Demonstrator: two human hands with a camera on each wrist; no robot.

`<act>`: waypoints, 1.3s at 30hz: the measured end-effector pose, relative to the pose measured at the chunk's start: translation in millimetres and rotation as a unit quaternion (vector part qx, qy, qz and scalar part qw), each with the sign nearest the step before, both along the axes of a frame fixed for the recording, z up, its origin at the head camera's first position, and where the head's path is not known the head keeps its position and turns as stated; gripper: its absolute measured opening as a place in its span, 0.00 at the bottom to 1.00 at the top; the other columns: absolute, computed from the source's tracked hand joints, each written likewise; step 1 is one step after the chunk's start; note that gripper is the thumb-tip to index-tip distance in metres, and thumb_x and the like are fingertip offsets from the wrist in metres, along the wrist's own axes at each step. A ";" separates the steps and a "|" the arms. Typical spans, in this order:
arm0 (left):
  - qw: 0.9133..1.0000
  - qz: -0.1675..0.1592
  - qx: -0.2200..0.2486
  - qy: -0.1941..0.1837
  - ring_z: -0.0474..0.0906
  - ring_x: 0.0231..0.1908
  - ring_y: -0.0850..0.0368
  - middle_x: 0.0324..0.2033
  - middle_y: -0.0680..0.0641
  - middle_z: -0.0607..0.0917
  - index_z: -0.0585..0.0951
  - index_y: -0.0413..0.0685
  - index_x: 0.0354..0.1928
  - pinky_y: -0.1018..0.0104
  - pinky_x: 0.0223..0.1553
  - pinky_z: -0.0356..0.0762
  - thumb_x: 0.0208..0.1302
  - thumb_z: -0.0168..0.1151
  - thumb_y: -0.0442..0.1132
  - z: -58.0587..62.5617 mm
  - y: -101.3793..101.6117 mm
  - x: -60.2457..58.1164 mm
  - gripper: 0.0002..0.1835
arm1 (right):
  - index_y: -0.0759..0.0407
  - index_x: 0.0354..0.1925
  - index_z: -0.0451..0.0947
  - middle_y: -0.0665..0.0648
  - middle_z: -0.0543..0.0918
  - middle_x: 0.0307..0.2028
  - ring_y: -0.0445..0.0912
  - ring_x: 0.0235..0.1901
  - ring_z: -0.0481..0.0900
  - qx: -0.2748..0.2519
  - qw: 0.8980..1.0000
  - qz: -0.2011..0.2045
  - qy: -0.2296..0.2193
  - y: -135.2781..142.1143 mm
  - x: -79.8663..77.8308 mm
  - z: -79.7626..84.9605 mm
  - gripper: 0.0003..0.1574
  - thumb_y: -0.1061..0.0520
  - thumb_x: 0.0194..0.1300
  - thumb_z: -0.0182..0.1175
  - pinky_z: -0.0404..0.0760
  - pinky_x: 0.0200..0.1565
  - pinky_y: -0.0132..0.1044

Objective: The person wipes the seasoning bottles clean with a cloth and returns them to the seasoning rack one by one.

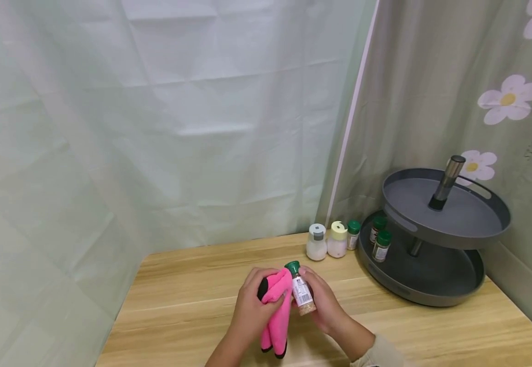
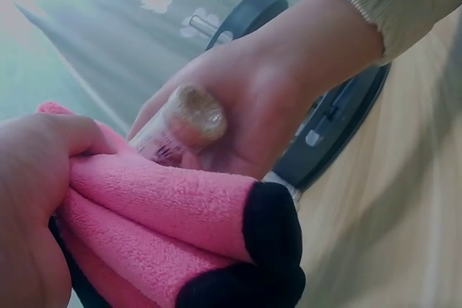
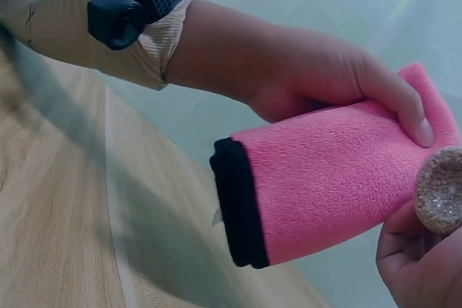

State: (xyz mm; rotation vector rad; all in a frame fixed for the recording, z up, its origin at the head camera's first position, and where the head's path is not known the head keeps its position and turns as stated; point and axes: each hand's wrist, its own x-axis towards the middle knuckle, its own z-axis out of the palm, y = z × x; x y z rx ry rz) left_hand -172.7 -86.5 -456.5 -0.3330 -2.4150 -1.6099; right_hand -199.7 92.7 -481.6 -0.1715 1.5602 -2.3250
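My left hand (image 1: 253, 305) grips a folded pink cloth (image 1: 278, 318) with black edging, thumb pressed across its front. Just to the right, my right hand (image 1: 323, 300) holds a small spice jar (image 1: 302, 293) with a green cap and a white barcode label, tilted with its cap up and to the left. Cloth and jar meet near the jar's neck in the head view. Pale grains show through the jar's clear base (image 3: 442, 191) in the right wrist view. From the left wrist view, the right fingers wrap behind the jar (image 2: 189, 122), and the cloth's folds (image 2: 159, 200) hang toward the camera.
At the table's back stand a grey-topped shaker (image 1: 317, 243), a yellow-topped shaker (image 1: 337, 240) and a green-capped jar (image 1: 353, 235). A dark two-tier round tray (image 1: 431, 290) stands at right, two green-capped jars (image 1: 382, 247) on its lower tier. Curtains (image 1: 229, 127) hang behind the wooden table (image 1: 178, 290).
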 end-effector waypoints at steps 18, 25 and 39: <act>0.995 -0.080 -0.060 -0.007 0.78 0.47 0.63 0.46 0.61 0.80 0.81 0.67 0.51 0.69 0.49 0.80 0.55 0.75 0.35 -2.3 9.6 8.1 0.24 | 0.70 0.63 0.63 0.51 0.78 0.38 0.39 0.36 0.78 -0.011 0.994 -0.095 -0.050 1.6 -7.9 0.2 0.35 0.41 0.80 0.39 0.80 0.38 0.29; 1.000 -0.002 -0.020 -0.015 0.78 0.48 0.60 0.47 0.60 0.80 0.81 0.66 0.51 0.69 0.50 0.81 0.54 0.76 0.35 1.8 1.5 1.8 0.25 | 0.63 0.63 0.68 0.49 0.81 0.40 0.40 0.36 0.80 0.010 1.000 0.008 -0.025 1.8 -3.7 -1.7 0.32 0.40 0.80 0.39 0.81 0.40 0.36; 0.999 -0.027 -0.013 -0.019 0.78 0.49 0.60 0.48 0.60 0.79 0.81 0.65 0.51 0.69 0.51 0.80 0.55 0.76 0.34 0.6 6.9 5.8 0.24 | 0.59 0.63 0.65 0.50 0.80 0.38 0.40 0.33 0.80 0.008 0.999 -0.025 -0.023 1.7 -2.5 0.3 0.29 0.40 0.79 0.43 0.81 0.36 0.33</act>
